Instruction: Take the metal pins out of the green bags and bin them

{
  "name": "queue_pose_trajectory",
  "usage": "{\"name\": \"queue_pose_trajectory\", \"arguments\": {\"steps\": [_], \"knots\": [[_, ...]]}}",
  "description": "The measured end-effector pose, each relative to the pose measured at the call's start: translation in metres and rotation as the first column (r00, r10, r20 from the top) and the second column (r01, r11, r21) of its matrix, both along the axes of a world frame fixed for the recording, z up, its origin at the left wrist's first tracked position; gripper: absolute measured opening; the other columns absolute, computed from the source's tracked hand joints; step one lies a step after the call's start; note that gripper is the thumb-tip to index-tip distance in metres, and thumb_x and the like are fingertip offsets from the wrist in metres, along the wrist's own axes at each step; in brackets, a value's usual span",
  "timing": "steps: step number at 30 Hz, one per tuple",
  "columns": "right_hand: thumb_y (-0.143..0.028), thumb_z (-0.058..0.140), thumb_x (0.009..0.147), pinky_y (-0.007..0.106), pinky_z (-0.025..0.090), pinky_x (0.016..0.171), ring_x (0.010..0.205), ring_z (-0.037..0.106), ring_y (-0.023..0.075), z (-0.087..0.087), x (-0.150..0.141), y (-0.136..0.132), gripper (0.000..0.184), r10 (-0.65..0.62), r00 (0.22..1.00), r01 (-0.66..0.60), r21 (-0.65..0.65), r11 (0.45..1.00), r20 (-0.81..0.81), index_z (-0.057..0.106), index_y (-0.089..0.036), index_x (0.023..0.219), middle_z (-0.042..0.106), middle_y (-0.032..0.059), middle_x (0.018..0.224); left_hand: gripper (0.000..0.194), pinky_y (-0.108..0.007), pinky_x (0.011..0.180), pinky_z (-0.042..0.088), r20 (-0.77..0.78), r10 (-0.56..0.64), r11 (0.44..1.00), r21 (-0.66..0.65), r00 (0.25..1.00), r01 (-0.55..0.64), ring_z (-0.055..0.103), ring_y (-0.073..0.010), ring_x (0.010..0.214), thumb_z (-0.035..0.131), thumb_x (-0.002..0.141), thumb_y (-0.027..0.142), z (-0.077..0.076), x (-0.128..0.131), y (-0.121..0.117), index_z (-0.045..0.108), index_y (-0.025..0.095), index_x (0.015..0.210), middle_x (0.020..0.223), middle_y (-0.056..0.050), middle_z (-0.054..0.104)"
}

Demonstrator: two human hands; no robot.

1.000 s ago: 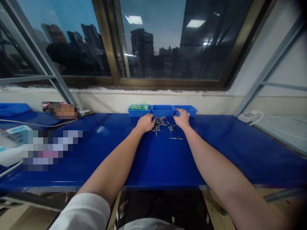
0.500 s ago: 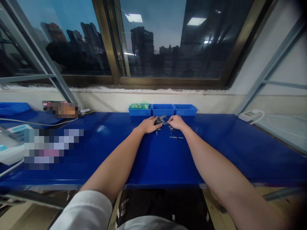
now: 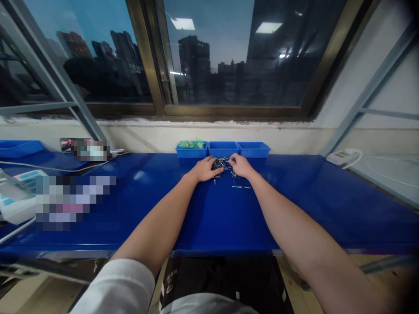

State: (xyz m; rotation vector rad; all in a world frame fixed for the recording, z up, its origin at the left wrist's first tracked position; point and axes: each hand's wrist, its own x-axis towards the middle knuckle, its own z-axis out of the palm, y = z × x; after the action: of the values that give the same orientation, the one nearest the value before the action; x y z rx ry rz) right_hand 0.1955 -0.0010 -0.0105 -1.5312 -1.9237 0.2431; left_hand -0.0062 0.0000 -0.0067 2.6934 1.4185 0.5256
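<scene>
A small heap of thin silver metal pins (image 3: pixel 221 165) that look like blind rivets lies on the blue table between my hands. My left hand (image 3: pixel 205 169) lies against the heap's left side, fingers stretched out and thumb apart. On the other side, my right hand (image 3: pixel 240 166) has its fingers curled in a pinch at the heap's right edge. Whatever sits between those fingertips is too small to make out. Closer to me, a couple of loose rivets (image 3: pixel 241 187) lie end to end, apart from the heap.
Behind the heap stand three blue bins: the left bin (image 3: pixel 191 152) holds green plastic packets, beside a middle bin (image 3: pixel 223 150) and a right bin (image 3: pixel 253 150). A white device (image 3: pixel 19 196) and cables sit at left. A white power strip (image 3: pixel 343 156) lies at right.
My right hand has shifted slightly up at the heap's edge, its fingers still curled. My left hand stays nearly in place. The view has moved a little.
</scene>
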Motion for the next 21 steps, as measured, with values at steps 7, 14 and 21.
{"name": "queue_pose_trajectory", "arguments": {"steps": [7,14,21], "knots": [[-0.027,0.052,0.084,0.024,0.039,0.063,0.066,0.057,0.0138,0.011,-0.008,-0.008,0.015,0.16,0.982,-0.149,0.105,0.983,-0.104,0.061,-0.017,0.078,0.065,0.0023,0.07,0.034,-0.034,0.092,0.044,0.107,-0.196,0.946,0.282,0.975,0.159,0.057,-0.0221,0.106,0.046,0.091,0.038,0.006,0.008,0.0,0.057,0.015,0.114,0.115,-0.011,0.061],[-0.032,0.049,0.086,0.024,0.037,0.06,0.057,0.054,0.013,0.02,-0.014,-0.016,0.031,0.186,0.98,-0.178,0.101,0.979,-0.074,0.056,-0.018,0.06,0.059,0.0008,0.054,0.019,-0.032,0.079,0.047,0.092,-0.212,0.93,0.326,0.973,0.172,0.061,-0.0194,0.085,0.047,0.091,0.028,0.011,0.012,-0.003,0.061,0.016,0.091,0.09,-0.008,0.065],[-0.036,0.059,0.076,0.025,0.041,0.054,0.053,0.055,0.013,0.012,-0.014,-0.009,0.019,0.238,0.863,-0.257,0.017,0.966,-0.446,0.06,-0.017,0.075,0.06,-0.0005,0.057,0.023,-0.031,0.08,0.046,0.078,-0.174,0.934,0.33,0.982,0.139,0.061,-0.0192,0.085,0.044,0.092,0.026,0.01,0.01,-0.002,0.063,0.016,0.088,0.089,-0.008,0.065]]}}
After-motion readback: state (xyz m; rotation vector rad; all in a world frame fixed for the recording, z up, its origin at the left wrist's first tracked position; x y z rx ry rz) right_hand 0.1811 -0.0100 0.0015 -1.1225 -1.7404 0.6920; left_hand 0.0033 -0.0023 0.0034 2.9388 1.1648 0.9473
